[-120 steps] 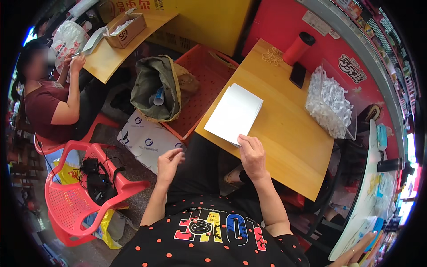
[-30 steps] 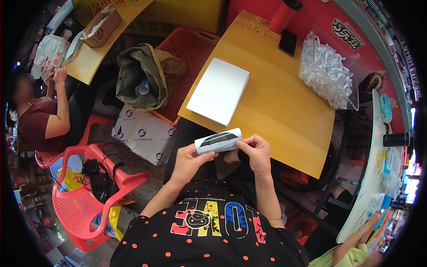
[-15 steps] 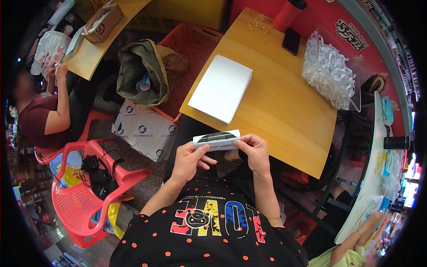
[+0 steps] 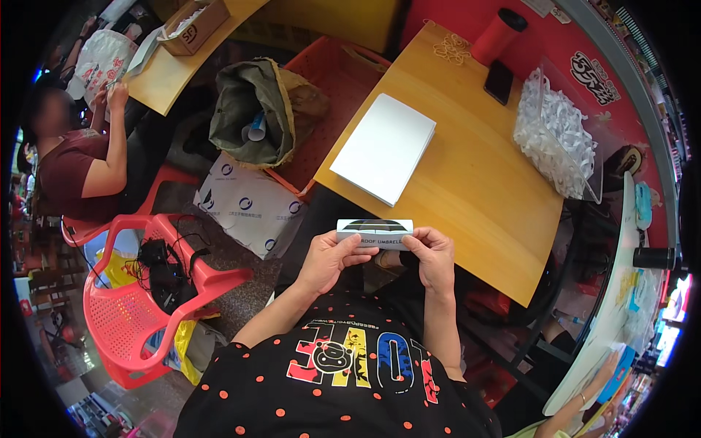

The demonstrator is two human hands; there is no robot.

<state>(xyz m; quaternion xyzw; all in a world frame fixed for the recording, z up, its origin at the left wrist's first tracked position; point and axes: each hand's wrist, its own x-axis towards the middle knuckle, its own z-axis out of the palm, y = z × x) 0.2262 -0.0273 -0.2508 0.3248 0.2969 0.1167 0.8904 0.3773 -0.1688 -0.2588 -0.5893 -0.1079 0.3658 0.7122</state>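
White roll [image 4: 375, 228] looks done, held near the table [image 4: 482, 191] | grip: left hand [image 4: 326, 261] and right hand [image 4: 434, 263] pinch its ends | I see more rolls [image 4: 256, 133] in the sack [image 4: 239, 89] | paper pile [image 4: 385, 144] on table: flat, not rolled

Left-hand grip [image 4: 327, 263] and right-hand grip [image 4: 436, 263] held a rolled printed sheet [image 4: 376, 239] by its ends, near the worktop [image 4: 482, 204] edge. Paper stack [image 4: 383, 150] lay on the worktop; rubber bands [image 4: 451, 50], red flask [image 4: 499, 38] and phone [image 4: 499, 82] farther back. Clear bin [image 4: 596, 171] of white strips [image 4: 553, 135] at right. Open sack [image 4: 237, 91] with rolls [image 4: 255, 127] inside, beside red crate [image 4: 339, 84]. Pink chair [image 4: 120, 314] at left.
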